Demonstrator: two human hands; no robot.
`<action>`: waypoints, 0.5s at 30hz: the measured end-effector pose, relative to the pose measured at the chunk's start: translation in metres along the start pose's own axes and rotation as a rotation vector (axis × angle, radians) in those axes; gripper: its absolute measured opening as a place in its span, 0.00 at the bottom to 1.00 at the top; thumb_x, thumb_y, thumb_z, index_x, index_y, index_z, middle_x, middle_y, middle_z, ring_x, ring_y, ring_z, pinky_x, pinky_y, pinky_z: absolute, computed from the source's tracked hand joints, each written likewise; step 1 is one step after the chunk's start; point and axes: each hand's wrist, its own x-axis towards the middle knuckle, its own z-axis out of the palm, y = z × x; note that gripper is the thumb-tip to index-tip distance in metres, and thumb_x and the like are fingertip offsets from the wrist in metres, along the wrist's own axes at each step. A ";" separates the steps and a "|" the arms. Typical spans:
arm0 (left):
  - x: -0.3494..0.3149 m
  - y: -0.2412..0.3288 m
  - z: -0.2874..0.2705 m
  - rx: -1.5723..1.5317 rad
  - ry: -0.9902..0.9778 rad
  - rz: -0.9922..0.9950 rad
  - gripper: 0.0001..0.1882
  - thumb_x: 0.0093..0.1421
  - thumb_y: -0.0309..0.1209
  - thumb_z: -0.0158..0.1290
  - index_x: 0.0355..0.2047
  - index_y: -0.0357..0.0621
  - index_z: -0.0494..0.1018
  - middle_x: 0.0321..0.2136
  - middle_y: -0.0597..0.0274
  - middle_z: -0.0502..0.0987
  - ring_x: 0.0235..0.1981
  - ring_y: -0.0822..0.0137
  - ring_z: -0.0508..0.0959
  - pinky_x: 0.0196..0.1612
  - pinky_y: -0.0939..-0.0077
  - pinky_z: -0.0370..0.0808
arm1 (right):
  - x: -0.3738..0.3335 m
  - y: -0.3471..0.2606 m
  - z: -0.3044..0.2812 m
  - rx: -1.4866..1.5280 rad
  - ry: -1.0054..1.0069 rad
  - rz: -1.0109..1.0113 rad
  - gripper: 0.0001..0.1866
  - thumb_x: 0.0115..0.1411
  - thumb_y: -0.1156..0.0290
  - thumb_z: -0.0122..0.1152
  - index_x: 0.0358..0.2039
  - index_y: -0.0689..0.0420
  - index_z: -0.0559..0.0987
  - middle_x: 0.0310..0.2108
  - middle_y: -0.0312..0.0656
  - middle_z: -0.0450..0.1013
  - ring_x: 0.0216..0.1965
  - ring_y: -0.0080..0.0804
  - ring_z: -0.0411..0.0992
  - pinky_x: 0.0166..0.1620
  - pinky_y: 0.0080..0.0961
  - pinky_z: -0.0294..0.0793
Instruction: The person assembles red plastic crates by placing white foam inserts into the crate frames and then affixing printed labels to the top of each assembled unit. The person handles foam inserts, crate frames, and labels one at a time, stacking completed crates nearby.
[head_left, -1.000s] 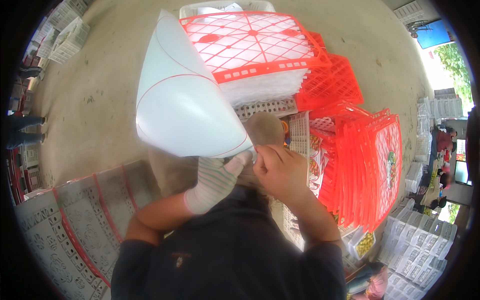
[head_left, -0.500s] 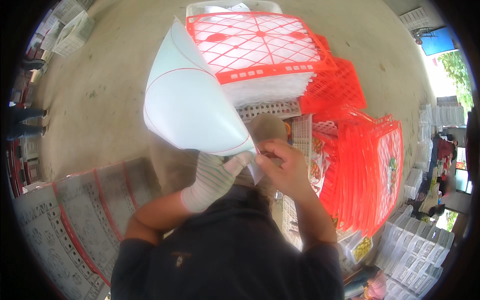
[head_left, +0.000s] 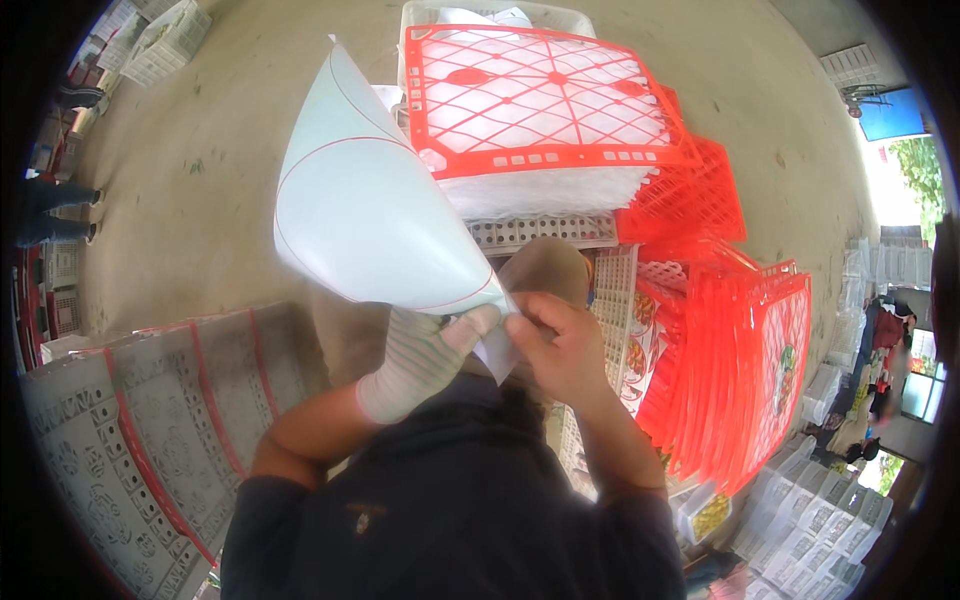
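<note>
I had the left hand [head_left: 420,352] and right hand [head_left: 563,343] pinching the sheet [head_left: 365,222] by its lower tip; its curl blocked some floor [head_left: 190,220]. Beyond, a red lid [head_left: 556,78] topped a white stack [head_left: 545,192]; red frames [head_left: 725,372] stood right, crates [head_left: 150,420] left.

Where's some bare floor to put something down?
The floor left of the white sheet, beyond the stacked crates, is roomiest. Another patch lies right of the red panels. Beside the right hand, those panels crowd in.
</note>
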 end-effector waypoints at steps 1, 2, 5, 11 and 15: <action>0.001 -0.001 -0.001 0.034 0.002 0.021 0.06 0.58 0.24 0.57 0.36 0.40 0.80 0.29 0.63 0.81 0.31 0.70 0.79 0.36 0.72 0.75 | 0.001 0.004 0.000 -0.002 -0.009 0.017 0.12 0.65 0.68 0.62 0.43 0.63 0.82 0.31 0.42 0.77 0.32 0.27 0.76 0.38 0.23 0.74; 0.003 -0.002 -0.001 0.008 0.005 0.011 0.07 0.58 0.24 0.57 0.37 0.40 0.80 0.29 0.63 0.81 0.31 0.70 0.79 0.37 0.72 0.75 | 0.002 0.008 -0.001 -0.003 -0.018 0.034 0.13 0.66 0.67 0.61 0.43 0.63 0.82 0.31 0.40 0.77 0.31 0.25 0.75 0.37 0.23 0.74; 0.003 -0.005 -0.003 0.003 0.029 0.015 0.10 0.56 0.25 0.58 0.39 0.40 0.81 0.30 0.62 0.81 0.31 0.69 0.79 0.37 0.71 0.76 | 0.003 0.017 0.002 0.080 0.001 0.151 0.14 0.69 0.64 0.59 0.42 0.62 0.82 0.30 0.35 0.77 0.29 0.20 0.71 0.34 0.21 0.71; 0.011 0.006 -0.036 0.119 0.202 0.011 0.13 0.53 0.26 0.59 0.40 0.38 0.80 0.32 0.58 0.81 0.33 0.64 0.80 0.39 0.68 0.76 | 0.059 0.013 -0.024 0.466 0.282 0.284 0.13 0.69 0.64 0.59 0.41 0.62 0.82 0.34 0.34 0.78 0.34 0.19 0.73 0.37 0.20 0.73; -0.001 -0.008 -0.079 0.127 0.416 0.033 0.12 0.52 0.25 0.57 0.38 0.34 0.78 0.32 0.58 0.80 0.33 0.65 0.78 0.37 0.68 0.76 | 0.130 -0.002 -0.067 0.771 0.420 0.146 0.18 0.69 0.70 0.57 0.52 0.72 0.75 0.46 0.47 0.77 0.45 0.36 0.77 0.51 0.35 0.77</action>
